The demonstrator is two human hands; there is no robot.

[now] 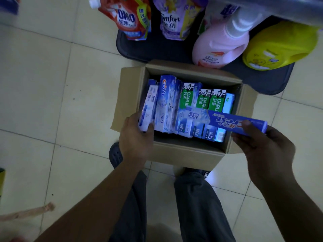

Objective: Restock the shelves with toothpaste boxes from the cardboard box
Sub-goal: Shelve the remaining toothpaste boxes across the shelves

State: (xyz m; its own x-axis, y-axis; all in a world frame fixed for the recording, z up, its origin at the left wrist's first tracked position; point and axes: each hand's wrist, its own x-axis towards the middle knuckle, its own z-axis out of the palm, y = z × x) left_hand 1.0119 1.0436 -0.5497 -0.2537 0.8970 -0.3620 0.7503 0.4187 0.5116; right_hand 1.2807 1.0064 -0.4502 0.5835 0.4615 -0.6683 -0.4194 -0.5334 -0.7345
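Observation:
An open cardboard box (pixel 181 152) stands on the tiled floor in front of my feet. Inside it several toothpaste boxes stand upright: blue Crest ones on the left and green Darlie ones (pixel 201 100) on the right. My left hand (pixel 136 137) grips a white-and-blue toothpaste box (pixel 148 109) at the box's left side, still among the others. My right hand (pixel 264 145) holds a blue Crest box (pixel 225 119) by its right end. That box lies flat across and above the carton's right half.
A dark bottom shelf (pixel 258 77) lies just beyond the carton. On it are a red OMO pouch (pixel 127 18), a purple Comfort pouch (pixel 172 18), a pink bottle (pixel 222 44) and a yellow jug (pixel 279 48). A dark shoe (pixel 114 154) shows beside the carton.

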